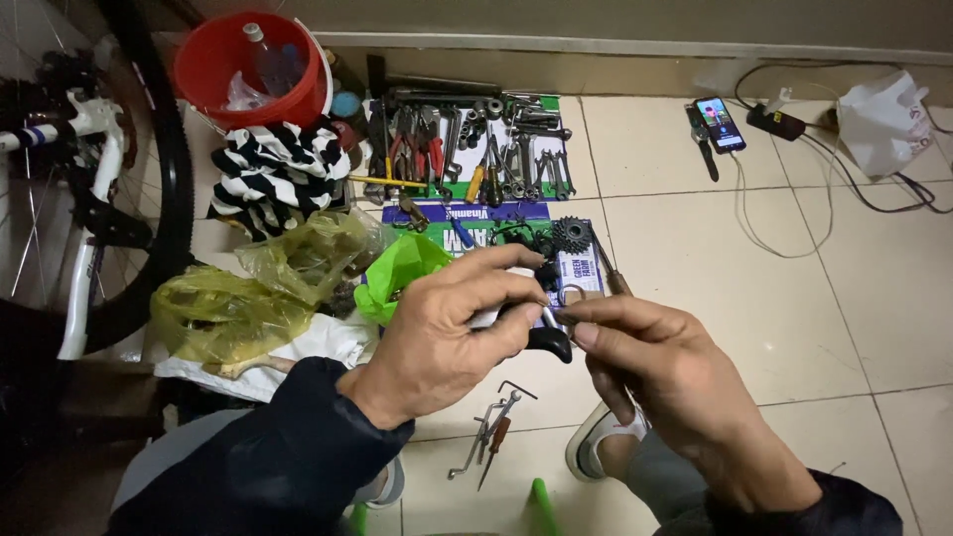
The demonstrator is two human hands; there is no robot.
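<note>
My left hand grips a small black bicycle part with a white body, held above the tiled floor. Fingers and thumb of my right hand pinch a thin metal tool whose tip meets the part at its right side. The tool's shaft runs up and away past a toothed sprocket. Both sleeves are dark. What sits inside the part is hidden by my fingers.
Several wrenches, pliers and screwdrivers lie on a flattened carton. A red bucket, striped cloth, yellow and green plastic bags, a bicycle wheel, a phone with cables, and loose tools by my shoe surround me.
</note>
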